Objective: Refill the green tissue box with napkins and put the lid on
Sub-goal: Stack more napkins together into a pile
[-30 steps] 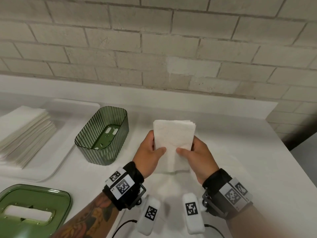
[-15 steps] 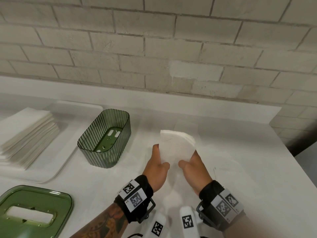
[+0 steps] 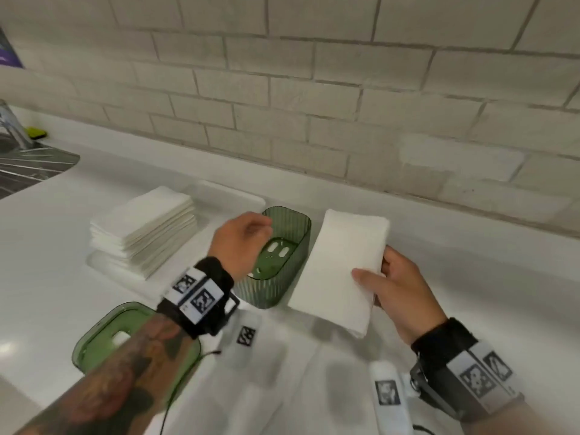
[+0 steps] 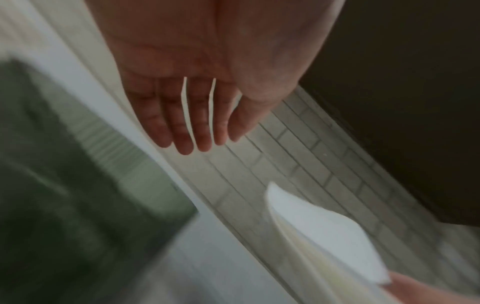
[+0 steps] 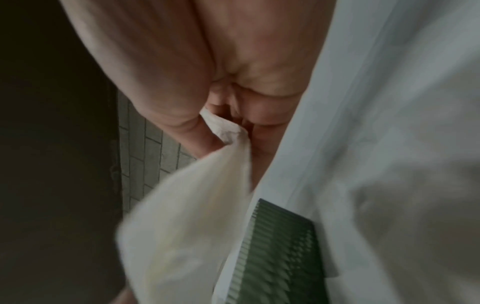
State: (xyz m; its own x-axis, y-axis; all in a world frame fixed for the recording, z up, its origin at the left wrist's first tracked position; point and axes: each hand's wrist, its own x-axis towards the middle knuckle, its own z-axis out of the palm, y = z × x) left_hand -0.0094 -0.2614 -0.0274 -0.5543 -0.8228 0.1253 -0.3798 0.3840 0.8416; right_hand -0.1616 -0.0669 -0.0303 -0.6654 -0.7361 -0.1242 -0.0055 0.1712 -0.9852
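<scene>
The green ribbed tissue box (image 3: 290, 268) stands open on the white counter; only its green floor shows inside. My right hand (image 3: 395, 287) grips a folded stack of white napkins (image 3: 342, 268) just right of the box, thumb on top, fingers behind. In the right wrist view the napkins (image 5: 187, 222) are pinched beside the box (image 5: 275, 246). My left hand (image 3: 241, 243) hovers over the box's left rim and holds nothing. The left wrist view shows its fingers (image 4: 182, 123) straight, with the box (image 4: 64, 185) blurred below. The green lid (image 3: 103, 337) lies at the front left, partly under my forearm.
A larger pile of white napkins (image 3: 147, 227) sits on a white tray (image 3: 232, 196) left of the box. A metal sink (image 3: 28, 167) with a faucet is at the far left. A tiled wall (image 3: 314, 105) runs behind the counter.
My left hand has let go of the napkin stack and moved left over the box. The right hand now holds the stack alone, beside the box. The view has turned left.
</scene>
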